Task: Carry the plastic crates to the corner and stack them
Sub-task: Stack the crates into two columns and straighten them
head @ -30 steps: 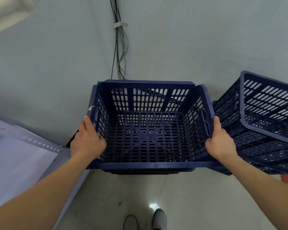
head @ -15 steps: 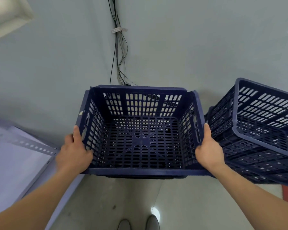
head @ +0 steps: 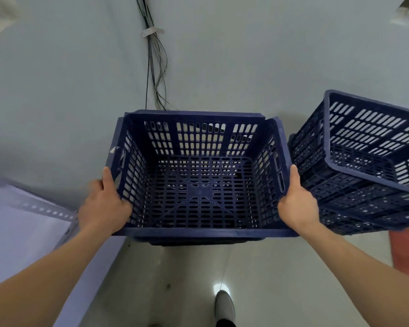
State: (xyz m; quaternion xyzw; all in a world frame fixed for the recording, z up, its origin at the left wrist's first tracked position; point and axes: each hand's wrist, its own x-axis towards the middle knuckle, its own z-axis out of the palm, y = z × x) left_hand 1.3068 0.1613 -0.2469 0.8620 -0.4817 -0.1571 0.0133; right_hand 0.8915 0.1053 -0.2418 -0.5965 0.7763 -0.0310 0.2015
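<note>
Carrying step in hand; head view only. Both hands hold the blue crate [head: 198, 192] level at the room corner, under the hanging cables [head: 155, 67] and just beside the crate stack [head: 364, 175] on the right; contact between them cannot be told. The left hand [head: 103, 204] grips the near-left corner and the right hand [head: 295, 204] grips the right wall. Each thumb lies straight along the rim. The other fingers are hidden behind plastic, so their spread cannot be told. Judgement: stacking not yet done. The next move calls for raising the crate above the stack's tilted top, squaring the rims and lowering it evenly.
</note>
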